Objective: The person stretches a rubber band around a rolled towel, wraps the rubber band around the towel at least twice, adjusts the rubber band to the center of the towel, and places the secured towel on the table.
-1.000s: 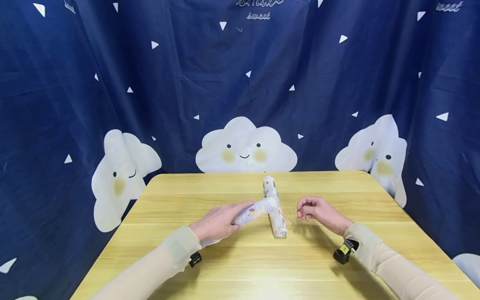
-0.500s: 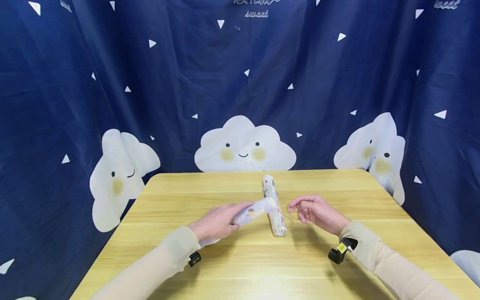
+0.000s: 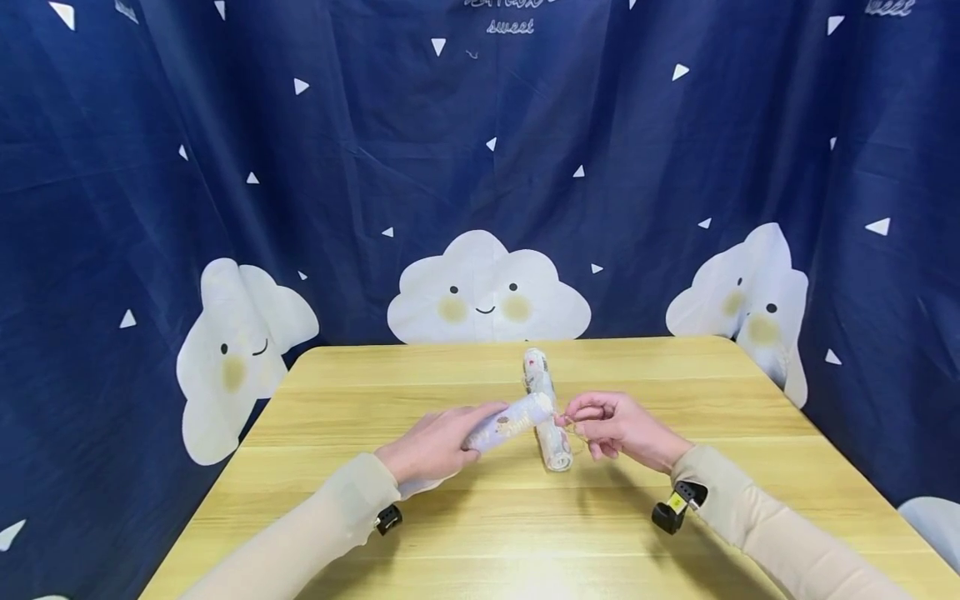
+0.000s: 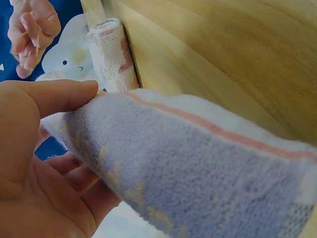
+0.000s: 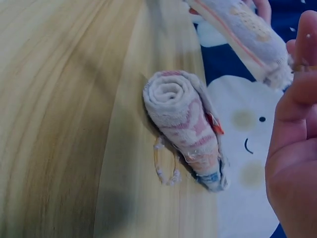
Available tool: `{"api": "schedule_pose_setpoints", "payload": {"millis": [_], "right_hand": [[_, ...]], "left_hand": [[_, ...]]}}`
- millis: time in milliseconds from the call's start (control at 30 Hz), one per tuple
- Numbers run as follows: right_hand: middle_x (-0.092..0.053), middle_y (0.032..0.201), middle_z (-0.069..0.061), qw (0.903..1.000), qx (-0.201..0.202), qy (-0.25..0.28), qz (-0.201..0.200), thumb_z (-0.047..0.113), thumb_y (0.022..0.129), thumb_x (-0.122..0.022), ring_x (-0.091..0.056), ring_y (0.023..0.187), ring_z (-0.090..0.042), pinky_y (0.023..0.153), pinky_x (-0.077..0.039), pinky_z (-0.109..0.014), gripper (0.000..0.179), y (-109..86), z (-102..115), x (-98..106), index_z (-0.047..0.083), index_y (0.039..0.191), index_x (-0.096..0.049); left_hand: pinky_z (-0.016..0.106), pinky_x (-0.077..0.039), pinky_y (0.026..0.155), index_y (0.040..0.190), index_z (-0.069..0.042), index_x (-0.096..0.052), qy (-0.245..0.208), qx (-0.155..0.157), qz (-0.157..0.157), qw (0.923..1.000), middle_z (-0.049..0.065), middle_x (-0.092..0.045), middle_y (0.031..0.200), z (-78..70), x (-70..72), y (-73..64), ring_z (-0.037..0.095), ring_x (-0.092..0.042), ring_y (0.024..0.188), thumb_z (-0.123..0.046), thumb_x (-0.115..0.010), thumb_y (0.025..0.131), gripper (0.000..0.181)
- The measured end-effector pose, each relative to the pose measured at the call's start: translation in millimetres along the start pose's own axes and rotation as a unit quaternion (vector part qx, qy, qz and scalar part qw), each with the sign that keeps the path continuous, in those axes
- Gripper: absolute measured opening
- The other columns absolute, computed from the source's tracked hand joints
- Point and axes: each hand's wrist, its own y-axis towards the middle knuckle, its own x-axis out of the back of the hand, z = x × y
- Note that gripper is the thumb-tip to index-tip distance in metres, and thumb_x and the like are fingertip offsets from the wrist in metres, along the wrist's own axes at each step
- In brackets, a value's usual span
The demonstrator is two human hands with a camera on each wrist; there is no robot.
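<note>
My left hand [image 3: 431,446] grips a rolled lavender towel [image 3: 504,425] with yellow lettering and a pink stripe near its edge. Its far end overlaps a second rolled towel [image 3: 557,450], white with pink print, that lies on the table. In the right wrist view this second towel [image 5: 181,116] shows its spiral end. My right hand [image 3: 626,429] is close to the lavender roll's far end, its fingers pinching a thin yellowish elastic band [image 4: 37,42]. Another looped band [image 5: 166,166] with white fuzzy bits lies on the table beside the white roll.
The light wooden table [image 3: 450,533] spreads under both hands. Behind it and at the sides hangs a dark blue curtain [image 3: 420,167] with smiling clouds and white triangles. Each wrist carries a small black camera, such as the right one [image 3: 669,515].
My right hand has moved left, bringing the elastic band up to the lavender towel's far end. The left hand holds its towel in nearly the same place.
</note>
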Motion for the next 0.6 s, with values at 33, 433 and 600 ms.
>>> {"api": "schedule_pose_setpoints", "payload": {"millis": [33, 433, 600], "right_hand": [[-0.075, 0.112, -0.008, 1.0, 0.006, -0.007, 0.001, 0.005, 0.098, -0.061, -0.064, 0.058, -0.009, 0.045, -0.037, -0.018, 0.017, 0.2, 1, -2, -0.002, 0.113, -0.062], [-0.075, 0.092, -0.014, 0.9956, 0.009, -0.091, -0.019, 0.022, 0.106, -0.051, -0.065, 0.061, -0.01, 0.04, -0.026, -0.021, 0.04, 2.2, 8, -16, -0.012, 0.124, -0.062], [-0.075, 0.084, -0.014, 0.9897, -0.014, -0.115, -0.083, 0.023, 0.099, -0.064, -0.051, 0.052, -0.008, 0.042, -0.031, -0.022, 0.045, 3.9, 11, -9, -0.006, 0.133, -0.058]], "left_hand": [[0.039, -0.051, 0.088, 0.156, -0.049, -0.024, 0.0, 0.0, 0.0, 1.0, 0.002, -0.056, 0.144, -0.3, 0.1, -0.3, 0.015, -0.059, 0.111, -0.023, -0.069, 0.093, 0.082], [0.039, -0.052, 0.086, 0.155, -0.051, -0.024, -0.012, -0.006, 0.0, 0.9999, 0.001, -0.056, 0.145, -4.8, 2.0, -2.8, 0.014, -0.06, 0.112, -0.022, -0.07, 0.093, 0.083], [0.039, -0.052, 0.088, 0.156, -0.048, -0.023, -0.009, -0.013, 0.001, 0.9999, 0.001, -0.055, 0.146, -6.6, 2.3, -3.6, 0.015, -0.06, 0.112, -0.022, -0.069, 0.093, 0.083]]}}
